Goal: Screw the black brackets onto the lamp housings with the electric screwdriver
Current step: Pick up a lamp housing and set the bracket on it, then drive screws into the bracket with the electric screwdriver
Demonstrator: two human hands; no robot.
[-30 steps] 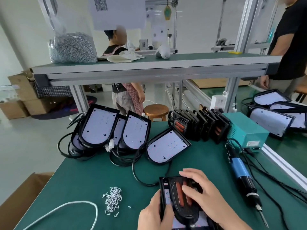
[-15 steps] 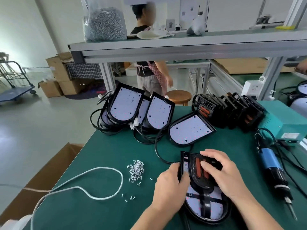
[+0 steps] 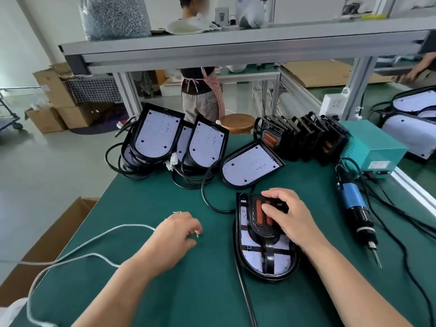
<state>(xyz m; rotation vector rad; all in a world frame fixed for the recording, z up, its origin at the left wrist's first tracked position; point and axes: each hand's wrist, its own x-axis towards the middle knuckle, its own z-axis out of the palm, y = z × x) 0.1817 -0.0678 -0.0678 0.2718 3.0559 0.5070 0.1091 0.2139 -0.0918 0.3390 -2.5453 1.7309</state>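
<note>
A black lamp housing (image 3: 278, 263) with a white LED board lies flat on the green table (image 3: 200, 291). A black bracket (image 3: 259, 223) with orange inserts sits on top of it. My right hand (image 3: 292, 220) lies over the bracket's upper part, fingers bent across it and thumb on the orange insert. My left hand (image 3: 177, 234) is off to the left, over the loose screws, and pinches a small screw (image 3: 197, 235) at its fingertips. It hides most of the pile. The blue and black electric screwdriver (image 3: 354, 204) lies untouched at the right.
Several more housings (image 3: 155, 135) lean together at the back left, and one (image 3: 250, 166) lies tilted mid-table. A row of brackets (image 3: 304, 140) stands by a teal power box (image 3: 375, 147). Black cables trail right. A white cord (image 3: 94, 256) loops left, above an open carton (image 3: 59, 232).
My left hand has let go of the housing's left edge and moved left onto the screw pile. My right hand stays on the bracket. The camera has tilted down.
</note>
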